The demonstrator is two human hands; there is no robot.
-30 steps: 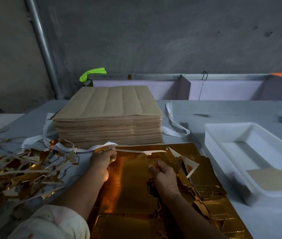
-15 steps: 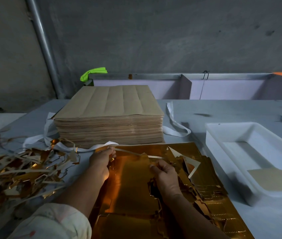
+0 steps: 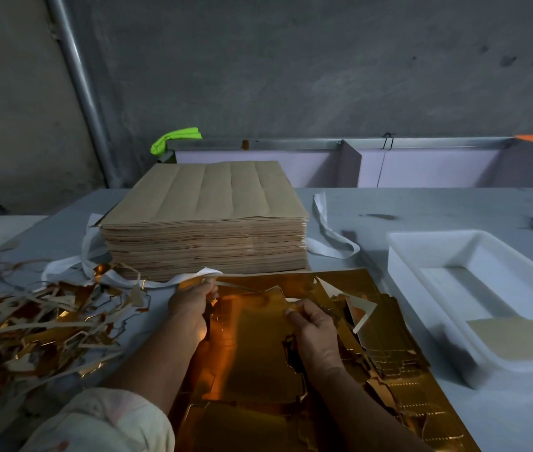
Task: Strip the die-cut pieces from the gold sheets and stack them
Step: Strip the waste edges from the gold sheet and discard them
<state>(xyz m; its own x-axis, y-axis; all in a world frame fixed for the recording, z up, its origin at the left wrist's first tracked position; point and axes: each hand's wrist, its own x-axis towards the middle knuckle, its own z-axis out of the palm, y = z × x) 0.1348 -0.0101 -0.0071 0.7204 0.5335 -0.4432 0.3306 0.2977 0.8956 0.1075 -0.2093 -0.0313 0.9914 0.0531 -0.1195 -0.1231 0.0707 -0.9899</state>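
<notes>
Left hand (image 3: 193, 305) and right hand (image 3: 315, 327) pinch the gold sheet (image 3: 258, 350), fingers seemingly curled on its far edge.

The grey table (image 3: 421, 207) carries a tall stack of brown card sheets (image 3: 206, 223), shiny gold die-cut sheets (image 3: 398, 370), a white plastic tray (image 3: 421, 288), tangled gold offcuts (image 3: 36, 324) and white straps (image 3: 327, 233).

Brown sheet stack (image 3: 206, 223) blocks reach straight ahead. Scrap heap (image 3: 30, 324) crowds left; white tray (image 3: 428, 308) walls right. Open table (image 3: 421, 203) between stack and tray, crossed by white strap (image 3: 332, 238).
</notes>
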